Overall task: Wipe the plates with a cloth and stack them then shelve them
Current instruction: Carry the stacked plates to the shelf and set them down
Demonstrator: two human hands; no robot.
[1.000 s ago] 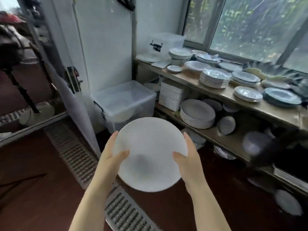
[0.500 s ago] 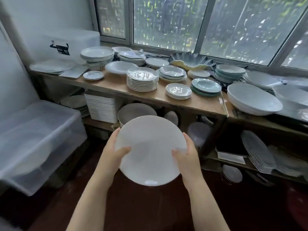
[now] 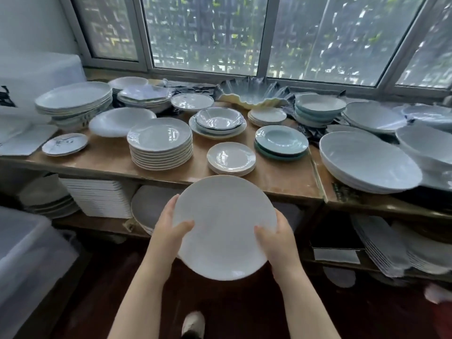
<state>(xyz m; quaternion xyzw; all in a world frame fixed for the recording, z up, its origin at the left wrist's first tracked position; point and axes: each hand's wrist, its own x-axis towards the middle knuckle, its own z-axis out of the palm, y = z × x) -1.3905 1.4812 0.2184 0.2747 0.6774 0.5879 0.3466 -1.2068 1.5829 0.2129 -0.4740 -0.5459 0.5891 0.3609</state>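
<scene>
A plain white plate (image 3: 223, 227) is held in front of the wooden shelf unit (image 3: 269, 184), below the level of its top board and apart from it; the left hand (image 3: 170, 231) is closed on the plate's left rim with the thumb laid across its face, and the right hand (image 3: 277, 237) is closed on the right rim in the same way. No cloth can be seen in either hand or anywhere near the plate, so the wiping is judged either finished for this plate or not under way here. Much of the shelving looks done: a tall stack of white plates (image 3: 160, 143) stands on the top board, a low stack of small plates (image 3: 231, 159) just beside it, and a stack of square white plates (image 3: 100, 196) on the lower shelf. What is judged to be left is the setting of the held plate onto a matching stack, most likely the tall one, since the held plate resembles it in colour and shape
</scene>
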